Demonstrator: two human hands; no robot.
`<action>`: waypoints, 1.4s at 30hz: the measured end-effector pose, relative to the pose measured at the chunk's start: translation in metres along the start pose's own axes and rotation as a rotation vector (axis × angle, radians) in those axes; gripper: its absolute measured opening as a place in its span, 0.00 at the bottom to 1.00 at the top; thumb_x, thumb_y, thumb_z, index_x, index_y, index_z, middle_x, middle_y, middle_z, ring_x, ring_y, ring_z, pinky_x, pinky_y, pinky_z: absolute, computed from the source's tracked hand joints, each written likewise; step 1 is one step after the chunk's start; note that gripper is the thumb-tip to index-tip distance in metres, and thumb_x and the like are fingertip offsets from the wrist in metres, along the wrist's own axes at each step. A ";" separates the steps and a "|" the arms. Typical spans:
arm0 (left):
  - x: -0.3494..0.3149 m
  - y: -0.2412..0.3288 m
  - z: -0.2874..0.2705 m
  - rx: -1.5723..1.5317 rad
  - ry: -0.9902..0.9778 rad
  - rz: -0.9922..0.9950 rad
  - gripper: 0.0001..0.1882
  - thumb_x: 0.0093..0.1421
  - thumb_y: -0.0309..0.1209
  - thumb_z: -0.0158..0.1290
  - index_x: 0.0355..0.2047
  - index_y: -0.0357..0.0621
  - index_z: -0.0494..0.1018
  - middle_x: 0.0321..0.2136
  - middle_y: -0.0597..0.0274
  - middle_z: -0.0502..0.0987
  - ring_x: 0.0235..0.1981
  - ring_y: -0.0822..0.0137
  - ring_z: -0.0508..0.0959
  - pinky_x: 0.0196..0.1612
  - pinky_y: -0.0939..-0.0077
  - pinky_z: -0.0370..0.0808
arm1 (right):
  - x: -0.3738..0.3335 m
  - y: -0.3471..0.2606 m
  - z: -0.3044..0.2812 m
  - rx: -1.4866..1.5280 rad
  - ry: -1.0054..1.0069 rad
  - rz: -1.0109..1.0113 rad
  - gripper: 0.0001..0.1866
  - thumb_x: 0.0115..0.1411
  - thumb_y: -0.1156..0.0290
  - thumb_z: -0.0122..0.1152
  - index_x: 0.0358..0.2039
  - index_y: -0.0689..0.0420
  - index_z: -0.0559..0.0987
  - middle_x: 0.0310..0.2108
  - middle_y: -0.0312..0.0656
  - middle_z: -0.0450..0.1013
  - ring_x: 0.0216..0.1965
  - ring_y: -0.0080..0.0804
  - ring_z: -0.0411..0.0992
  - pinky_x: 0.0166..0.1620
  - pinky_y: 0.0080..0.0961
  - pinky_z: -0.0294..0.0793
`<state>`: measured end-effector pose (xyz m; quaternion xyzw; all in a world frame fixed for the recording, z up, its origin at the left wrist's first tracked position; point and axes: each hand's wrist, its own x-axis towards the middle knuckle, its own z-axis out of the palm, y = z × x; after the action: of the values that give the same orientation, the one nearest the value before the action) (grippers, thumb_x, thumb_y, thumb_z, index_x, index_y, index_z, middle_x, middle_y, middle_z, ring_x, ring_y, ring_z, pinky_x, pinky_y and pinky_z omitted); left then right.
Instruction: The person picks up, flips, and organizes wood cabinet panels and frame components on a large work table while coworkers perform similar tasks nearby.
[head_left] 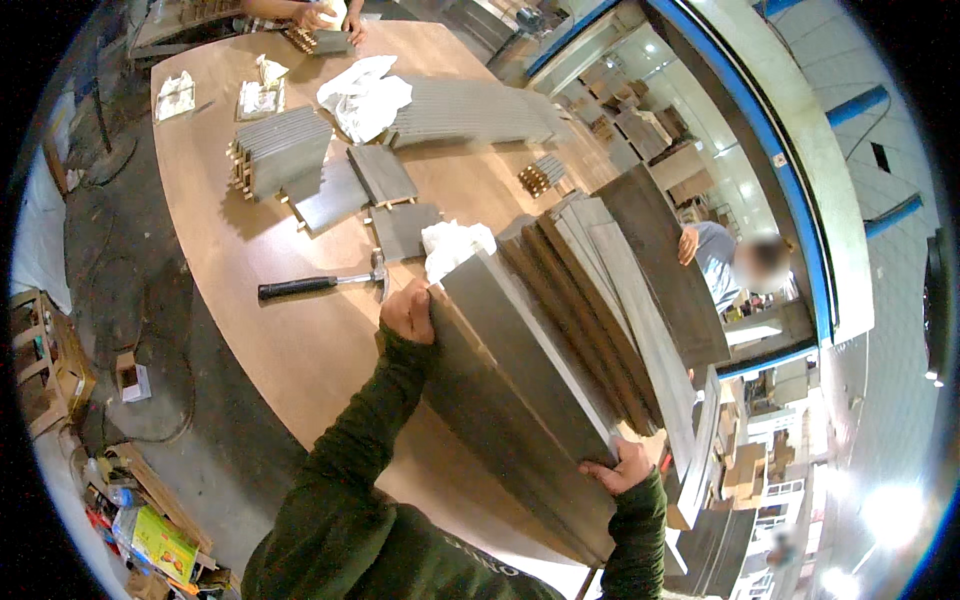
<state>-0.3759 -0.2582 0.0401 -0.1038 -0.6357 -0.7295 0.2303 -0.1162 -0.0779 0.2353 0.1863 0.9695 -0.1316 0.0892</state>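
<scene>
A long dark grey board (525, 335) with a pale edge slants across the table in front of me. My left hand (408, 312) is closed at its far left corner. At its near right end my right hand (622, 468) grips the edge, fingers bent over the face. Another long dark board (470, 415) lies alongside on my left, partly under my left arm; I cannot tell whether the two are joined. A claw hammer (320, 286) with a black handle rests just left of my left hand. Beyond the board's far end sits a crumpled white cloth (456, 246).
Right of the board leans a stack of long boards (585, 295). Small grey panels (285, 150) with wooden dowels, a white cloth (365, 98) and a ribbed row of panels (460, 112) occupy the far table (225, 255). Other people work at the far edge and right.
</scene>
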 end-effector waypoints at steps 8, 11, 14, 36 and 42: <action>-0.002 -0.008 0.001 -0.014 0.021 0.018 0.22 0.61 0.41 0.33 0.20 0.40 0.67 0.14 0.51 0.63 0.16 0.50 0.65 0.20 0.64 0.60 | 0.083 -0.093 0.003 -0.042 0.073 -0.323 0.29 0.44 0.57 0.66 0.43 0.59 0.69 0.27 0.53 0.73 0.31 0.47 0.73 0.31 0.33 0.71; -0.003 -0.010 0.005 -0.040 0.034 0.029 0.21 0.61 0.39 0.33 0.18 0.40 0.66 0.13 0.52 0.62 0.15 0.52 0.64 0.20 0.65 0.59 | 0.105 -0.118 0.002 -0.072 0.072 -0.319 0.28 0.44 0.57 0.66 0.42 0.59 0.69 0.24 0.52 0.72 0.27 0.46 0.73 0.29 0.32 0.71; -0.003 -0.014 0.003 -0.065 0.040 0.065 0.19 0.60 0.37 0.36 0.17 0.40 0.66 0.13 0.52 0.62 0.13 0.54 0.63 0.17 0.67 0.58 | 0.109 -0.115 0.005 -0.065 0.103 -0.336 0.27 0.44 0.57 0.65 0.40 0.60 0.70 0.20 0.50 0.71 0.23 0.45 0.72 0.26 0.30 0.69; -0.004 -0.014 0.006 -0.070 0.043 0.066 0.17 0.60 0.37 0.39 0.21 0.39 0.67 0.12 0.51 0.62 0.13 0.54 0.63 0.17 0.66 0.59 | 0.100 -0.115 0.005 -0.151 0.112 -0.321 0.26 0.46 0.56 0.63 0.39 0.60 0.68 0.22 0.51 0.71 0.27 0.51 0.71 0.29 0.35 0.70; 0.001 -0.012 0.005 0.049 0.060 0.063 0.20 0.62 0.40 0.35 0.19 0.41 0.66 0.12 0.50 0.61 0.14 0.52 0.63 0.18 0.64 0.58 | 0.107 -0.140 0.014 -0.253 0.102 -0.251 0.27 0.45 0.56 0.63 0.39 0.62 0.67 0.25 0.51 0.72 0.30 0.50 0.71 0.31 0.35 0.70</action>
<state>-0.3834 -0.2524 0.0306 -0.0963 -0.6424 -0.7089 0.2748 -0.2660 -0.1716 0.2292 0.0577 0.9972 -0.0092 0.0456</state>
